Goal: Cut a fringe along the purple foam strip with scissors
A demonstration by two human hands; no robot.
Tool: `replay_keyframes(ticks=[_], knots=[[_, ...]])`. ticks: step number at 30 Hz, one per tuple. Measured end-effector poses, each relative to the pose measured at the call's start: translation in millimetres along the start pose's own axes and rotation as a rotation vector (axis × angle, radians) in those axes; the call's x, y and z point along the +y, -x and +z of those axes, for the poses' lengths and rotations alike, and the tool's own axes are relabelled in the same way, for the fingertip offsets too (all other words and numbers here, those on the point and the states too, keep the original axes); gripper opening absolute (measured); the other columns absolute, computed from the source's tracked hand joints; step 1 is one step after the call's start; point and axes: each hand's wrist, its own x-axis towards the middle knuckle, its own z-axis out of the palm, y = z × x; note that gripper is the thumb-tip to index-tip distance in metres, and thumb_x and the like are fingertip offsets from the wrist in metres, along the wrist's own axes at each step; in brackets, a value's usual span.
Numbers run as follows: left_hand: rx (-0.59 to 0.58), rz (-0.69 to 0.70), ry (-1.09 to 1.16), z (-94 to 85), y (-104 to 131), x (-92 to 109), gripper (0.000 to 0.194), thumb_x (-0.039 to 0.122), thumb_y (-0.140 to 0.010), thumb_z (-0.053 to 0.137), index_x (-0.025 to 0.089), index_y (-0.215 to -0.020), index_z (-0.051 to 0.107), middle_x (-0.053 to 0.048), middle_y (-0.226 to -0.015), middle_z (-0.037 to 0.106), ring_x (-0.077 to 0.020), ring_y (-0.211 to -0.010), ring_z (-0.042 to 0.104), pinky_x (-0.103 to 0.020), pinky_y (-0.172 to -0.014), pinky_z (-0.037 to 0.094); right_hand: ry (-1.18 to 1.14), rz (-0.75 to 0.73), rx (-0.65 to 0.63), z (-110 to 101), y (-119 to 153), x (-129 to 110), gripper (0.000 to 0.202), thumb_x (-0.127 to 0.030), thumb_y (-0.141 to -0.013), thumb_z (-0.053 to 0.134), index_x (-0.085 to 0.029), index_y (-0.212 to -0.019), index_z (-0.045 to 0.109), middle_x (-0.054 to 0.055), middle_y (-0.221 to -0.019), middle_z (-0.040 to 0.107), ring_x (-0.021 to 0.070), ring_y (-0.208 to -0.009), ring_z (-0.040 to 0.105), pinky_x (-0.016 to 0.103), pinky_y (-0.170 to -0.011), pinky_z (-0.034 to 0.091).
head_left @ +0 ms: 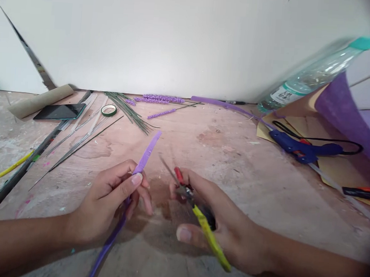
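Between its thumb and forefinger my left hand (119, 191) pinches a narrow purple strip (148, 152), apparently crepe paper. One end points up and away, while a long darker length trails below the hand toward the bottom edge. Just to the right, my right hand (211, 217) holds what look like scissors (212, 239), with a yellow-wrapped handle and a red part near the pivot. Their slim blade points up and left, apart from the strip. Motion blurs the blade, and part of the handles is hidden by the fingers.
At the back lie purple beaded stems (162, 98), green wires (129, 110) and a tape roll (109, 110). A phone (60, 111) and cardboard tube (43, 101) sit left. On the right are a blue glue gun (302, 147), a plastic bottle (307, 82) and purple paper (353, 113).
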Motion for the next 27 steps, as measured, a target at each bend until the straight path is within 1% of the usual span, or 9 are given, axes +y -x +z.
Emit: replay_keyframes(ticks=[2,4,7,9,14,18,21,23,27], knots=[[-0.046,-0.015,-0.01,-0.5,0,0,0.024,0.037,-0.098,0.059,0.017,-0.087,0.063,-0.004,-0.066,0.073,-0.0085,-0.047,0.051,-0.018,-0.044,0.035,-0.216,0.042,0.017,4,-6,-4,0.025,-0.032,-0.085,0.071,-0.025,-0.09,0.047,0.0,-0.092,0.056,0.0183,-0.083,0.058,0.028,-0.069,0.049],[-0.088,-0.035,-0.016,-1.2,0,-1,0.025,0.037,-0.098,0.06,0.016,-0.085,0.065,-0.004,-0.067,0.073,-0.0087,-0.047,0.052,-0.018,-0.044,0.035,-0.367,0.022,0.078,10,-16,-6,0.03,-0.028,-0.086,0.073,-0.026,-0.085,0.043,0.0,-0.092,0.057,0.0174,-0.082,0.06,0.028,-0.069,0.05],[-0.11,-0.077,-0.005,-2.6,-1,-4,0.027,0.038,-0.097,0.06,0.016,-0.084,0.068,-0.005,-0.064,0.073,-0.0084,-0.044,0.05,-0.018,-0.042,0.032,-0.443,-0.028,0.172,15,-34,-5,0.035,-0.022,-0.081,0.077,-0.025,-0.083,0.042,-0.004,-0.08,0.051,0.0143,-0.068,0.055,0.027,-0.063,0.047],[-0.102,-0.101,0.009,-3.5,-2,-5,0.027,0.038,-0.096,0.061,0.015,-0.086,0.069,-0.005,-0.062,0.072,-0.0083,-0.042,0.049,-0.018,-0.041,0.03,-0.442,-0.031,0.189,16,-43,-3,0.036,-0.023,-0.08,0.078,-0.025,-0.082,0.042,-0.006,-0.076,0.051,0.0136,-0.065,0.051,0.026,-0.061,0.044],[-0.11,-0.175,0.053,-5.7,-2,-4,0.027,0.038,-0.095,0.061,0.016,-0.081,0.068,-0.005,-0.055,0.071,-0.009,-0.039,0.047,-0.019,-0.04,0.03,-0.358,0.021,0.22,13,-48,-3,0.035,-0.03,-0.079,0.078,-0.023,-0.082,0.043,-0.005,-0.077,0.052,0.0134,-0.067,0.049,0.026,-0.062,0.04],[-0.129,-0.199,0.113,-6.3,-1,-7,0.026,0.034,-0.093,0.063,0.016,-0.076,0.067,-0.005,-0.052,0.069,-0.0119,-0.043,0.055,-0.021,-0.046,0.036,-0.3,0.032,0.198,12,-45,-7,0.034,-0.029,-0.079,0.078,-0.022,-0.081,0.045,-0.006,-0.076,0.048,0.0125,-0.066,0.045,0.025,-0.063,0.039],[-0.133,-0.17,0.137,-4.7,-1,-8,0.025,0.032,-0.091,0.065,0.014,-0.075,0.07,-0.005,-0.055,0.069,-0.0137,-0.05,0.061,-0.023,-0.053,0.038,-0.257,0.046,0.185,8,-42,-9,0.032,-0.031,-0.082,0.076,-0.022,-0.082,0.046,-0.005,-0.076,0.047,0.012,-0.066,0.043,0.025,-0.062,0.037],[-0.091,-0.137,0.16,-3.4,-1,-7,0.023,0.031,-0.091,0.065,0.014,-0.076,0.071,-0.004,-0.058,0.069,-0.013,-0.054,0.061,-0.023,-0.057,0.039,-0.201,0.061,0.179,4,-38,-9,0.03,-0.035,-0.085,0.073,-0.021,-0.083,0.046,-0.005,-0.077,0.046,0.0125,-0.069,0.043,0.025,-0.063,0.038],[0.02,-0.029,0.161,-2.6,-1,2,0.022,0.033,-0.096,0.061,0.017,-0.084,0.071,-0.002,-0.057,0.067,-0.0128,-0.055,0.057,-0.025,-0.062,0.041,0.095,0.065,0.089,-5,-29,-12,0.032,-0.043,-0.084,0.069,-0.021,-0.075,0.047,-0.003,-0.072,0.045,0.0143,-0.067,0.043,0.026,-0.061,0.036]])
